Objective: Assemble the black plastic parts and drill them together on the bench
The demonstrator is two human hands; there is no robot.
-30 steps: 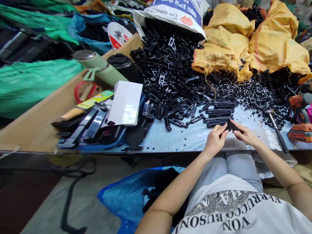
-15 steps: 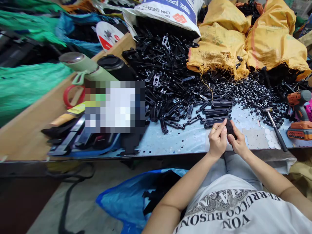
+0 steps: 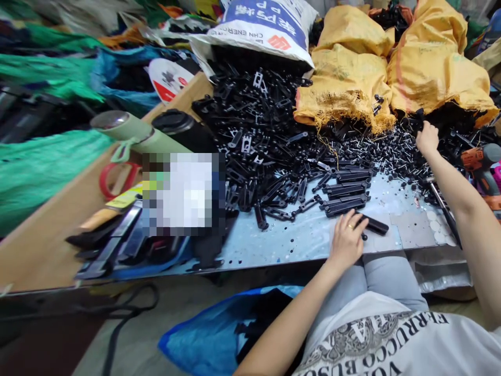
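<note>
On the blue table's front part, my left hand (image 3: 347,235) has its bent fingers on the near-left end of a black plastic bar (image 3: 374,224), which lies flat. A small black round piece (image 3: 364,237) sits just beside those fingertips. My right hand (image 3: 427,138) is stretched out to the back right, fingers closed around a dark upright piece (image 3: 419,116) in front of a yellow sack; its kind is unclear. Several similar black bars (image 3: 347,190) lie in a stacked row beyond my left hand.
Loose black parts (image 3: 258,125) spill from a white sack (image 3: 266,36). Pins and small caps (image 3: 385,149) are heaped before the yellow sacks (image 3: 348,78). A hammer (image 3: 444,209) and a cordless drill (image 3: 483,169) lie at right. At left are a green bottle (image 3: 136,133) and red-handled scissors (image 3: 104,180).
Both hands held a black part together near the front edge. Now it lies on the table under my left hand, while my right hand has moved away to the back right.
</note>
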